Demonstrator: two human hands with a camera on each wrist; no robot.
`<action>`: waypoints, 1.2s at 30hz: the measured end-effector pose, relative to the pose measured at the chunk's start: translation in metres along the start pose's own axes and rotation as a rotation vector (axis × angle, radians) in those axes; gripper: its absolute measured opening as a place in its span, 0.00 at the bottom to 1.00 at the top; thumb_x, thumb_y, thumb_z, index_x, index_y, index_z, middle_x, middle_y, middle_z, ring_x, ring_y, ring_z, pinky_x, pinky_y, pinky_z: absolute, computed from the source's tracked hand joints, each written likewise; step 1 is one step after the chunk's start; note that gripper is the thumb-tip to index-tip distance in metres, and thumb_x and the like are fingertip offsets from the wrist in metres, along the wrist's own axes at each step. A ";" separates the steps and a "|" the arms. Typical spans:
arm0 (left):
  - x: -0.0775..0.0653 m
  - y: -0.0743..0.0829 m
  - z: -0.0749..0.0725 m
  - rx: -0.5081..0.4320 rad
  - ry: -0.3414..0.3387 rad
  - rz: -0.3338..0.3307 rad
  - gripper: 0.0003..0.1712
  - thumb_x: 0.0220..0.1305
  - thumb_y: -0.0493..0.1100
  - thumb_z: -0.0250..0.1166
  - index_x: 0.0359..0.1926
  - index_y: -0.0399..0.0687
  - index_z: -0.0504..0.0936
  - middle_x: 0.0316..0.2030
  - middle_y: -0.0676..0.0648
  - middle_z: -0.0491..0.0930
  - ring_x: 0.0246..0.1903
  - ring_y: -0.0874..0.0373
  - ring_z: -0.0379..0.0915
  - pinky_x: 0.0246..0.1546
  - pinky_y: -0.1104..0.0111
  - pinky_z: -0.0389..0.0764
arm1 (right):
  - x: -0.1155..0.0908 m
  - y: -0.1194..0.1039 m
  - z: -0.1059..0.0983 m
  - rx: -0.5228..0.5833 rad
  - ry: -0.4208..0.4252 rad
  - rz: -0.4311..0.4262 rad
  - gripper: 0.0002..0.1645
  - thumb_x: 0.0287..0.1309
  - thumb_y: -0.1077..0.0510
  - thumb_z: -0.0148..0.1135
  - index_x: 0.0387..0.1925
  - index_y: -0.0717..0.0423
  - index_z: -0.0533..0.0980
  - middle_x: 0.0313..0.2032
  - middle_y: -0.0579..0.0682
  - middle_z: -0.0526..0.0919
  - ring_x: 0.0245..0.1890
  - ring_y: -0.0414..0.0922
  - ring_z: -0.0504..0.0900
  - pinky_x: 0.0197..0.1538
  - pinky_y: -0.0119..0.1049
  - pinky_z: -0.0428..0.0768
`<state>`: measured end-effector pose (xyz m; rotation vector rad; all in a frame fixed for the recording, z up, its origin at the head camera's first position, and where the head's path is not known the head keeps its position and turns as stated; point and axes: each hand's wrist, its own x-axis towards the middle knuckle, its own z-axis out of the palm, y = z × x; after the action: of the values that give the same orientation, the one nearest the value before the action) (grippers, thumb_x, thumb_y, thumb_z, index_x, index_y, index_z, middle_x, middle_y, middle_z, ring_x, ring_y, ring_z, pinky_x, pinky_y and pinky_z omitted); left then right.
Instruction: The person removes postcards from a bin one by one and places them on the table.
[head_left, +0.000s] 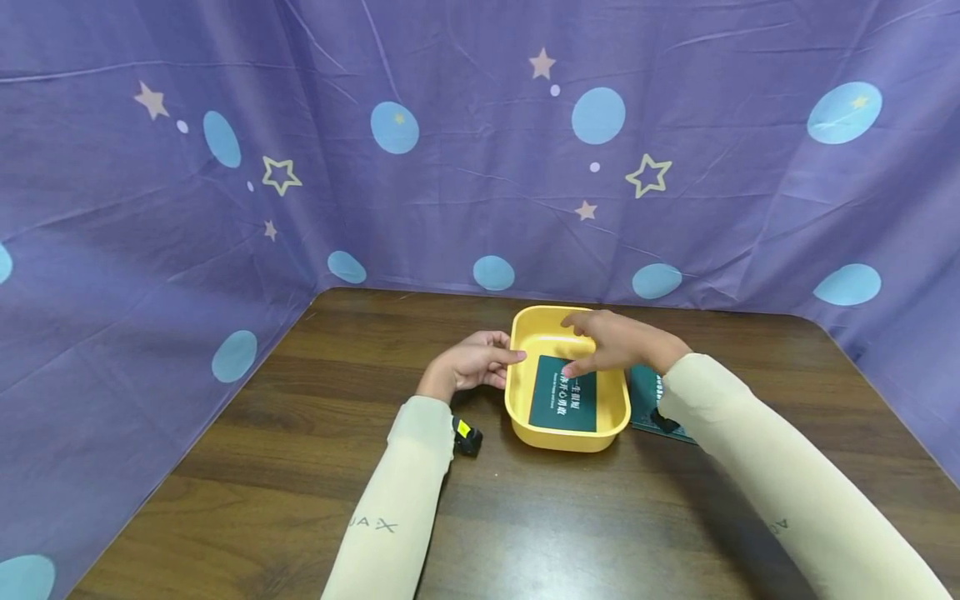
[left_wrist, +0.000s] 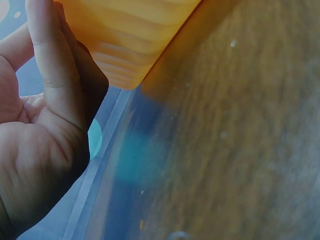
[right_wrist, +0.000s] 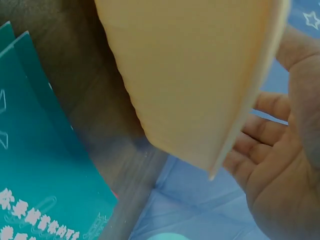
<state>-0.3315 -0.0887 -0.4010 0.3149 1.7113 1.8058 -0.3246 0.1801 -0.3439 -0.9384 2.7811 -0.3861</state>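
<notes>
A yellow plastic storage basket (head_left: 530,437) with rounded corners stands on the table. Inside it lies a dark green booklet (head_left: 546,408) with white Chinese lettering. At the basket's left side, my left hand (head_left: 474,364) pinches the rim, thumb on top and fingers outside. The left wrist view has that hand (left_wrist: 55,115) beside the ribbed yellow wall (left_wrist: 130,45). My right hand (head_left: 618,340) hovers over the basket's right part with thumb and fingers spread apart, nothing between them. In the right wrist view its fingers (right_wrist: 267,125) show beyond the basket's wall (right_wrist: 185,75).
More green booklets (right_wrist: 55,165) lie overlapped on the table right of the basket, partly under my right forearm. A dark wooden table (head_left: 360,383) carries everything. Purple patterned cloth (head_left: 465,200) hangs behind and at the left. Black wrist devices, one with a yellow label (head_left: 463,428), sit at both wrists.
</notes>
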 end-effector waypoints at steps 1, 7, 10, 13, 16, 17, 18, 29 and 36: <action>0.000 0.000 0.000 0.001 -0.002 0.001 0.10 0.68 0.35 0.61 0.41 0.40 0.65 0.24 0.43 0.75 0.17 0.59 0.75 0.20 0.71 0.83 | 0.001 -0.001 0.002 -0.005 -0.019 -0.002 0.58 0.46 0.28 0.68 0.68 0.60 0.62 0.57 0.59 0.75 0.56 0.53 0.74 0.60 0.51 0.74; 0.000 -0.001 0.000 0.004 -0.006 0.002 0.10 0.68 0.35 0.61 0.42 0.40 0.65 0.24 0.43 0.76 0.17 0.60 0.75 0.20 0.71 0.83 | 0.005 -0.008 0.012 -0.050 -0.143 0.057 0.64 0.41 0.23 0.67 0.71 0.56 0.59 0.60 0.56 0.73 0.60 0.52 0.71 0.62 0.52 0.71; 0.000 -0.001 0.000 0.004 -0.005 0.000 0.10 0.69 0.35 0.61 0.42 0.40 0.65 0.24 0.43 0.76 0.17 0.59 0.75 0.20 0.71 0.84 | 0.006 -0.010 0.016 -0.086 -0.181 0.072 0.67 0.37 0.20 0.66 0.72 0.53 0.58 0.60 0.54 0.74 0.60 0.51 0.71 0.62 0.53 0.71; 0.000 -0.001 0.000 0.002 -0.004 0.001 0.10 0.69 0.35 0.60 0.42 0.39 0.65 0.24 0.43 0.76 0.17 0.60 0.75 0.20 0.71 0.83 | 0.007 -0.011 0.019 -0.130 -0.200 0.077 0.71 0.32 0.17 0.65 0.72 0.51 0.58 0.60 0.51 0.74 0.60 0.49 0.70 0.63 0.52 0.70; -0.001 -0.001 0.000 0.002 -0.005 0.003 0.10 0.69 0.35 0.60 0.42 0.39 0.65 0.24 0.43 0.76 0.17 0.60 0.75 0.20 0.71 0.83 | 0.009 -0.011 0.022 -0.167 -0.206 0.083 0.73 0.29 0.16 0.64 0.73 0.51 0.57 0.62 0.50 0.72 0.60 0.49 0.69 0.64 0.52 0.69; -0.001 -0.001 0.000 0.002 -0.004 0.004 0.10 0.69 0.35 0.60 0.42 0.39 0.65 0.24 0.43 0.76 0.17 0.60 0.75 0.20 0.71 0.83 | 0.010 -0.011 0.022 -0.179 -0.207 0.086 0.74 0.29 0.15 0.64 0.73 0.51 0.57 0.62 0.49 0.72 0.61 0.49 0.69 0.64 0.52 0.68; -0.001 -0.001 0.000 0.001 -0.003 0.005 0.10 0.69 0.35 0.60 0.42 0.39 0.65 0.24 0.43 0.76 0.17 0.60 0.75 0.20 0.71 0.83 | 0.010 -0.012 0.023 -0.188 -0.208 0.092 0.74 0.28 0.15 0.64 0.73 0.51 0.57 0.63 0.49 0.71 0.61 0.49 0.68 0.64 0.52 0.68; 0.001 -0.001 0.000 0.012 0.004 0.011 0.11 0.68 0.35 0.61 0.43 0.38 0.65 0.25 0.42 0.75 0.17 0.59 0.75 0.20 0.70 0.84 | 0.011 -0.013 0.026 -0.274 -0.202 0.074 0.74 0.22 0.17 0.68 0.72 0.47 0.58 0.53 0.50 0.72 0.49 0.46 0.72 0.58 0.46 0.74; 0.001 -0.001 -0.001 0.007 0.003 0.009 0.11 0.68 0.35 0.61 0.43 0.38 0.65 0.25 0.42 0.75 0.17 0.58 0.75 0.20 0.71 0.84 | 0.011 -0.013 0.026 -0.275 -0.179 0.060 0.72 0.23 0.18 0.69 0.70 0.48 0.61 0.52 0.50 0.69 0.48 0.48 0.69 0.55 0.47 0.75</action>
<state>-0.3328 -0.0888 -0.4020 0.3233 1.7219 1.8079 -0.3198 0.1586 -0.3656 -0.8907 2.7313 0.0898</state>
